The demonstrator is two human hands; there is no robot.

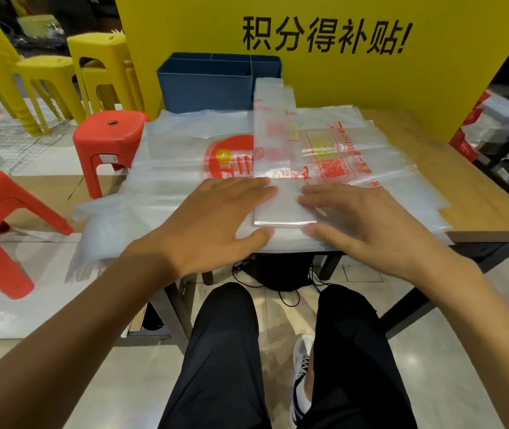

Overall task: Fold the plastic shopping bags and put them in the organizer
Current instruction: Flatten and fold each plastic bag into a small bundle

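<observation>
**One bag folded to a strip, a whole stack to go**

A seated person works at a wooden table (451, 193) set against a yellow signboard (340, 72), where a broad stack of flat plastic shopping bags (185, 168) covers most of the top and spills over the left edge. On that stack lies the bag in hand, a folded strip (273, 144) already narrowed lengthwise and running from the near edge away toward the blue organizer (206, 85), which stands at the back of the table, its compartments showing no bags as far as the view reaches (the insides are mostly hidden). The left hand (216, 218) and right hand (361, 221) lie flat at the strip's near end, fingers straight and spread, pressing down on either side with thumbs at its front edge; neither pinches the plastic. Judged from this, the task is in its early stretch: the long folds on one bag look done, the end-over-end folding is not yet done, and nothing appears stored. Red and yellow stools stand to the left.
</observation>
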